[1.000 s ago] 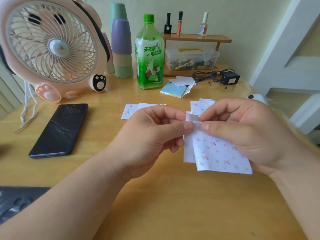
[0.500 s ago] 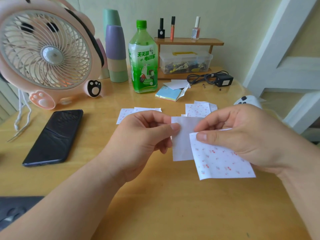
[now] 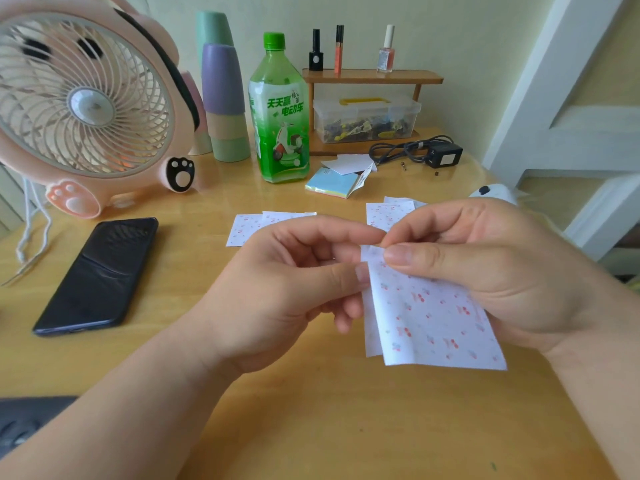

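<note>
Above the middle of the wooden table point(image 3: 311, 427), both hands hold a small white paper printed with red cherries point(image 3: 433, 323). My left hand point(image 3: 287, 289) pinches its left edge between thumb and fingers. My right hand point(image 3: 485, 265) pinches the top corner between thumb and forefinger. A plain white layer shows along the paper's left side, nearly covered by the printed layer. The lower half of the paper hangs free over the table.
More cherry-print papers lie behind the hands, at left point(image 3: 249, 226) and at right point(image 3: 388, 211). A black phone point(image 3: 100, 275) lies at left, below a pink fan point(image 3: 86, 105). A green bottle point(image 3: 280, 119), stacked cups point(image 3: 221, 98), a sticky-note pad point(image 3: 332, 185), a charger point(image 3: 443, 155) and a shelf with a plastic box point(image 3: 367, 119) stand behind.
The two layers, spread apart half a second ago, have come back together. My hands have moved closer to each other at the paper's top left corner.
</note>
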Demonstrator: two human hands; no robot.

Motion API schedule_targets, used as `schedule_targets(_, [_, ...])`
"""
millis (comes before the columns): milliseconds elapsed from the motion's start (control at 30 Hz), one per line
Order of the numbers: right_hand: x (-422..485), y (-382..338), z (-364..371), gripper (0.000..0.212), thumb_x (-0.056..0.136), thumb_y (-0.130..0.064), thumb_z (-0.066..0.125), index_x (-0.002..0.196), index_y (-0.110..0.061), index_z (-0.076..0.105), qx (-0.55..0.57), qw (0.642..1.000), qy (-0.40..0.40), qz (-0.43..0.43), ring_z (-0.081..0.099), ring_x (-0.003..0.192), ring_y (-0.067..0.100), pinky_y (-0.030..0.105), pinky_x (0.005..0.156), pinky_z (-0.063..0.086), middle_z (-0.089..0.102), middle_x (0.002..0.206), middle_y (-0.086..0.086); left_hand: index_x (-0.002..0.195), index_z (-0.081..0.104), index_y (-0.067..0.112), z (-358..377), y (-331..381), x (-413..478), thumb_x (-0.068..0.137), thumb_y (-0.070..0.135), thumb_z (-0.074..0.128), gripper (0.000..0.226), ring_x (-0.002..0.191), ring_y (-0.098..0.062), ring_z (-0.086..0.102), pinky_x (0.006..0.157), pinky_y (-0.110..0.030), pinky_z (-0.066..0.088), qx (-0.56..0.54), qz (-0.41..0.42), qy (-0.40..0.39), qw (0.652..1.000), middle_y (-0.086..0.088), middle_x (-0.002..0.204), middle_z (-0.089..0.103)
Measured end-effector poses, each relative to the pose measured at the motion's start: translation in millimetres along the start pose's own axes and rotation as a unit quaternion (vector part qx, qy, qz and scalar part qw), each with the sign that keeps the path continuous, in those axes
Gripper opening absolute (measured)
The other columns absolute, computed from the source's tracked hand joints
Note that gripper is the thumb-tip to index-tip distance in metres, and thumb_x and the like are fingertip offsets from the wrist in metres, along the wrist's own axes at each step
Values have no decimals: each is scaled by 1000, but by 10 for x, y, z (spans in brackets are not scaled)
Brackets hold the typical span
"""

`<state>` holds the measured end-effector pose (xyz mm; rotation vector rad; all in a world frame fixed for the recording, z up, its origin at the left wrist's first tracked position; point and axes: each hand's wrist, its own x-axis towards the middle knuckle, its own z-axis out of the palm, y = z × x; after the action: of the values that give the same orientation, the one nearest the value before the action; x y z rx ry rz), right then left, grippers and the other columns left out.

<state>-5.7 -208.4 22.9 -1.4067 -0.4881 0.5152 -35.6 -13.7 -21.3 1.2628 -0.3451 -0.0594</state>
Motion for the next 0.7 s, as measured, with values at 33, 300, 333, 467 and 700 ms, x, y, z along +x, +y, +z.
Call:
schedule_targets(33, [1, 3, -8, 8, 77, 2, 66, 79, 0, 73, 15, 1000, -16, 6, 73, 69, 41, 36, 63, 60, 70, 83, 36, 98, 79, 9, -4, 5, 0, 76, 0, 76, 24, 50, -20, 60, 46, -26, 48, -10, 0, -14, 1000, -15, 80, 70])
schedule_targets(300, [48, 86, -113, 19, 73, -11, 85, 87, -5, 72, 91, 988, -120, 42, 65, 90, 47, 50, 88, 54, 65, 95, 32, 101, 79, 8, -27, 32, -18, 75, 6, 77, 26, 51, -17, 66, 45, -25, 53, -68, 3, -82, 994, -11, 84, 74])
schedule_targets(333, [52, 96, -116, 23, 69, -13, 88, 85, -7, 73, 89, 989, -111, 40, 62, 95, 47, 51, 89, 52, 63, 98, 30, 103, 78, 8, -38, 34, -18, 76, 6, 78, 27, 52, -17, 67, 46, -26, 54, -73, 0, -90, 993, -11, 84, 74])
schedule_targets(467, [55, 88, -112, 27, 61, -23, 93, 79, -14, 75, 54, 994, -87, 33, 62, 101, 43, 40, 85, 53, 62, 111, 38, 106, 78, 8, -63, 29, -20, 76, -2, 78, 31, 65, -33, 65, 69, -46, 55, -65, -5, -77, 995, -17, 87, 71])
schedule_targets(700, [38, 74, -169, 28, 61, -19, 93, 79, -10, 74, 59, 991, -109, 46, 68, 82, 32, 33, 73, 57, 66, 92, 24, 90, 79, 10, -38, 12, -14, 77, 5, 71, 16, 73, -36, 61, 71, -51, 46, -5, -17, -30, 999, -24, 81, 62])
